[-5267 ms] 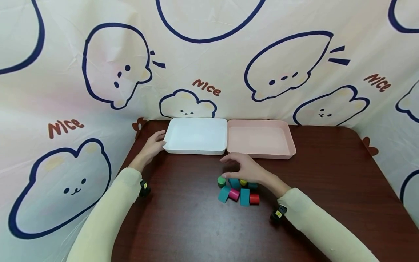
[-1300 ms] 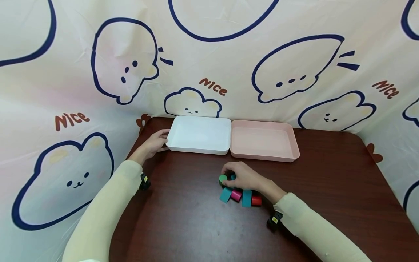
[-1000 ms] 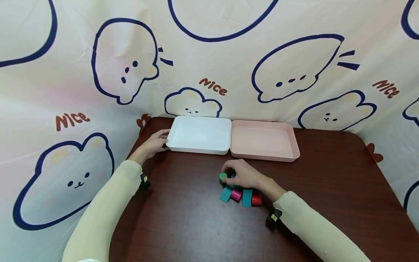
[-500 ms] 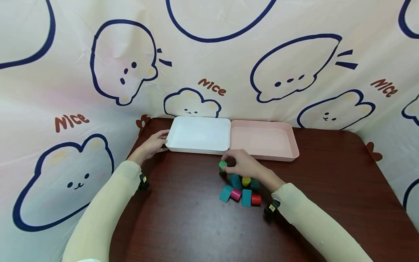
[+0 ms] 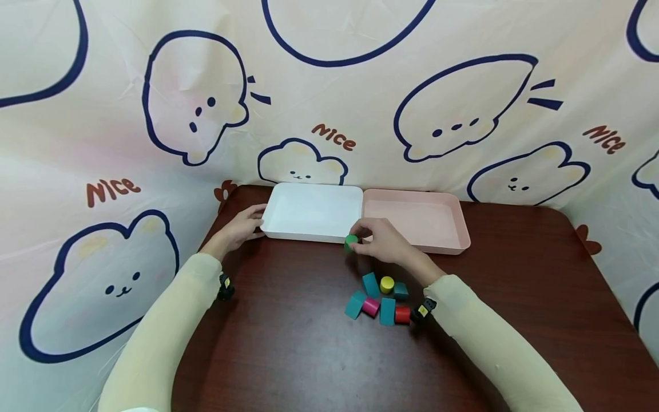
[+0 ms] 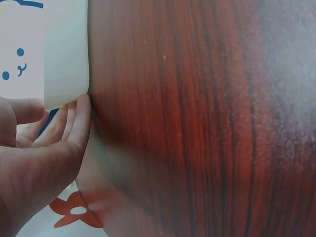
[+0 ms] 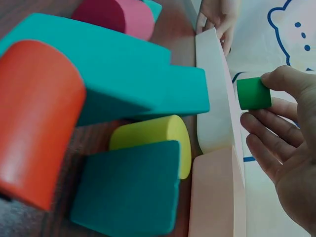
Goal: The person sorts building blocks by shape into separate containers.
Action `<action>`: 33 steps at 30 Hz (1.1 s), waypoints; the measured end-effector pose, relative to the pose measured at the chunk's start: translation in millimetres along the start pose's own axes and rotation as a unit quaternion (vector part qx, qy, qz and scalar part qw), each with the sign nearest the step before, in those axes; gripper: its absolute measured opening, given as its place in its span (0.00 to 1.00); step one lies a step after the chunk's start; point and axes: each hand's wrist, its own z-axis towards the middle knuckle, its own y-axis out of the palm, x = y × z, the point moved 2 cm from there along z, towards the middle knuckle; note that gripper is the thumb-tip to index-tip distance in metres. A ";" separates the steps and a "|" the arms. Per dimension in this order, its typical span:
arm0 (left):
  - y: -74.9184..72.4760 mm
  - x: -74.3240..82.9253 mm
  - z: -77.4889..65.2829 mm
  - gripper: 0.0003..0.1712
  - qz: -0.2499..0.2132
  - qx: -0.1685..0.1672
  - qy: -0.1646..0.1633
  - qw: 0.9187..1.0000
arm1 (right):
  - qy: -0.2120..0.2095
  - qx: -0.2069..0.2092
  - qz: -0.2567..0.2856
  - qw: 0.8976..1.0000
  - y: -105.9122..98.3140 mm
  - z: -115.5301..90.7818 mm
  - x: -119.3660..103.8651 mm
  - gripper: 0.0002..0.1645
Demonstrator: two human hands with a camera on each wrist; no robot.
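Observation:
My right hand (image 5: pixel 383 240) pinches a green cylinder block (image 5: pixel 351 242) between thumb and fingertips, near the front wall of the white tray (image 5: pixel 313 212). In the right wrist view the green block (image 7: pixel 254 94) shows clearly at the fingertips. My left hand (image 5: pixel 239 229) rests against the white tray's left end, its fingers fairly straight; the left wrist view shows this hand (image 6: pixel 49 143) touching the tray's corner (image 6: pixel 69 59). On the table lie a yellow cylinder (image 5: pixel 387 284), a magenta cylinder (image 5: pixel 370 306), a red cylinder (image 5: pixel 403 315) and several teal blocks (image 5: pixel 388 312).
A pink tray (image 5: pixel 453 243) stands to the right of the white one, side by side at the table's back. Behind them hangs a printed cloth (image 5: pixel 360 103). The dark wooden table (image 5: pixel 288 343) stretches in front of the blocks.
My right hand has taken hold of the green cylinder and carried it away from the other blocks, toward the white tray. The left hand stays at the tray's left end.

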 end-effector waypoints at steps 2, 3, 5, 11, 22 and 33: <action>0.4 -0.4 -0.5 0.34 0.000 0.000 0.001 1.000 | 0.007 0.006 0.003 1.000 -1.4 1.8 1.6 0.10; 0.6 -0.5 -0.8 0.34 0.001 -0.001 0.002 1.000 | 0.012 0.009 0.004 1.000 -2.0 2.5 2.3 0.10; 1.2 -0.6 -1.1 0.34 0.002 -0.002 0.002 1.000 | 0.020 0.016 0.003 1.000 -3.1 3.6 4.7 0.10; 1.5 0.5 -2.0 0.34 0.002 -0.007 0.008 1.000 | 0.036 0.039 0.002 0.999 -7.0 7.5 10.2 0.10; 1.0 -1.5 -0.5 0.34 0.009 -0.003 0.010 1.000 | 0.040 0.072 0.002 0.997 -12.2 18.2 16.4 0.13; 0.6 -0.8 -1.5 0.34 0.010 -0.003 0.009 1.000 | 0.058 0.094 0.021 0.994 -16.3 28.0 19.4 0.11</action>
